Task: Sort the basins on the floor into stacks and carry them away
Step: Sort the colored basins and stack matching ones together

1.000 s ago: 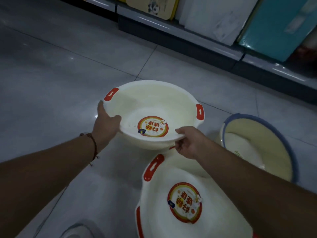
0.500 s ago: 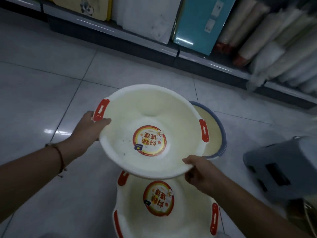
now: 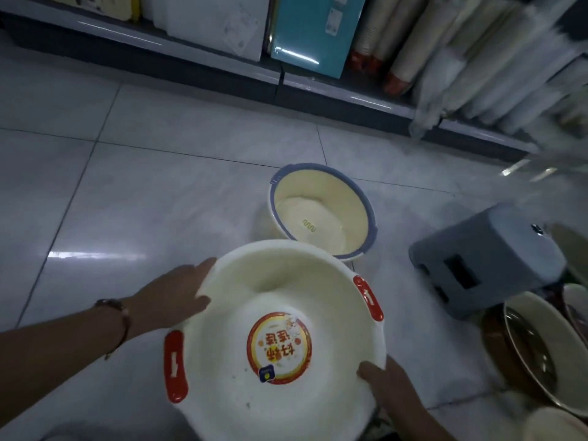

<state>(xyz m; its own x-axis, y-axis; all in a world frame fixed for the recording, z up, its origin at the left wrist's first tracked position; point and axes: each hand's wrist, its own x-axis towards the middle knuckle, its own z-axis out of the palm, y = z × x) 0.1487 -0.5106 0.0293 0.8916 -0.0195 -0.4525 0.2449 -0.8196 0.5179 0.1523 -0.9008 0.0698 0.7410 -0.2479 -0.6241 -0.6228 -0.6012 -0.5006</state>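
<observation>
Tiled floor; left hand, right hand fingers curled, gripping white basin rim; blue-rimmed basin beyond.

Floor: pale glossy tiles with dark grout lines. Standing on it: a cream basin with blue rim, upright; well right of it a grey plastic stool; near the right edge, tilted bowls, partly cut off. Shelf base runs along the back.

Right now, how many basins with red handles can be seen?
1: the white basin held by the left hand and right hand. Another may lie hidden beneath it.
</observation>
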